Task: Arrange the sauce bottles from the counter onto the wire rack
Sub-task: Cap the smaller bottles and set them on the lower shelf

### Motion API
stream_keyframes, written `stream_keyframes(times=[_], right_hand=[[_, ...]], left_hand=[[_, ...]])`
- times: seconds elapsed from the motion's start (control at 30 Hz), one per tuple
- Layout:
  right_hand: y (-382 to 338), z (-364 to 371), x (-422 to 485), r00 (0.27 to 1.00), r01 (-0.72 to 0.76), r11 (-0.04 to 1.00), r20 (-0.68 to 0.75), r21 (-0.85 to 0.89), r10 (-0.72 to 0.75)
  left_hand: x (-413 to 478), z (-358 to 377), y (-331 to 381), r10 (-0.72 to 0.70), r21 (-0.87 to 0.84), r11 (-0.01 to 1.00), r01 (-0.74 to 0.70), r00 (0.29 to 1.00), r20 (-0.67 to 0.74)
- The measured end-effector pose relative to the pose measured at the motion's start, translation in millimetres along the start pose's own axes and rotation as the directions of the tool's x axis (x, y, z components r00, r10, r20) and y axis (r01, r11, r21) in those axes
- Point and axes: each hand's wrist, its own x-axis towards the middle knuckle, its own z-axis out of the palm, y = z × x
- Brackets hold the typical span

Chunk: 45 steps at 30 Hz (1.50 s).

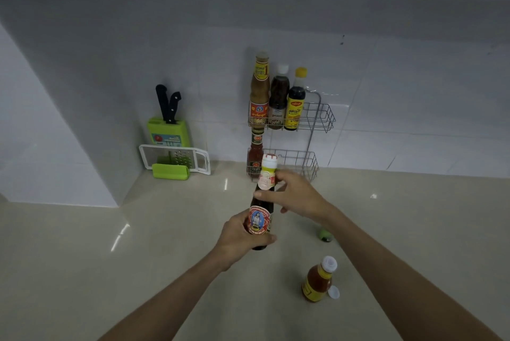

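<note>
Rack [321,117] holds four bottles: three on top, one below. Left hand [237,238] and right hand [296,194] grip a dark bottle [260,213] before it; an orange bottle [317,282] waits on the desk [138,271].

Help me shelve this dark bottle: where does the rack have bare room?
Upper tier: free at its right end, beside the yellow-capped bottle; left is crowded. Lower tier: free right of the red sauce bottle.
</note>
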Motion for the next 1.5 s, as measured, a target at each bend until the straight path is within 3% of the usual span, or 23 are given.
stream_keyframes(times=[0.1, 0.17, 0.27, 0.33, 0.5, 0.63, 0.93, 1.13, 1.5], right_hand=[[18, 5, 7, 0.996, -0.072, 0.994, -0.046, 0.086, 0.077], [26, 1, 19, 0.989, -0.134, 0.986, -0.045, 0.103, 0.14], [44, -9, 43, 0.983, -0.163, 0.982, -0.067, 0.1, 0.17], [60, -15, 63, 0.976, -0.147, 0.987, -0.151, 0.072, 0.156], [92, -23, 109, 0.907, -0.051, 0.985, -0.407, 0.162, 0.113], [101, -18, 146, 0.862, 0.004, 0.986, -0.5, 0.165, 0.08], [121, -5, 201, 0.892, -0.134, 0.99, -0.431, 0.031, 0.135], [131, -5, 220, 0.927, -0.206, 0.972, -0.34, -0.111, 0.158], [135, -8, 240, 0.948, -0.276, 0.95, -0.205, -0.144, 0.245]], left_hand=[[15, 7, 4, 0.022, 0.081, 0.997, -0.016, 0.997, -0.072], [31, 9, 5, 0.003, 0.092, 0.996, 0.001, 0.999, -0.042], [61, -2, 4, -0.053, 0.166, 0.986, 0.02, 0.979, 0.196], [83, -14, 8, -0.106, 0.239, 0.97, 0.038, 0.955, 0.276], [137, -39, 33, -0.123, 0.21, 0.973, 0.093, 0.984, 0.132], [184, -50, 46, -0.171, 0.225, 0.963, 0.146, 0.98, 0.097], [231, -49, 49, -0.227, 0.186, 0.962, 0.2, 0.964, 0.136], [240, -46, 42, -0.165, 0.142, 0.979, 0.144, 0.974, 0.155], [244, -37, 36, -0.181, -0.012, 0.983, 0.184, 0.976, 0.123]])
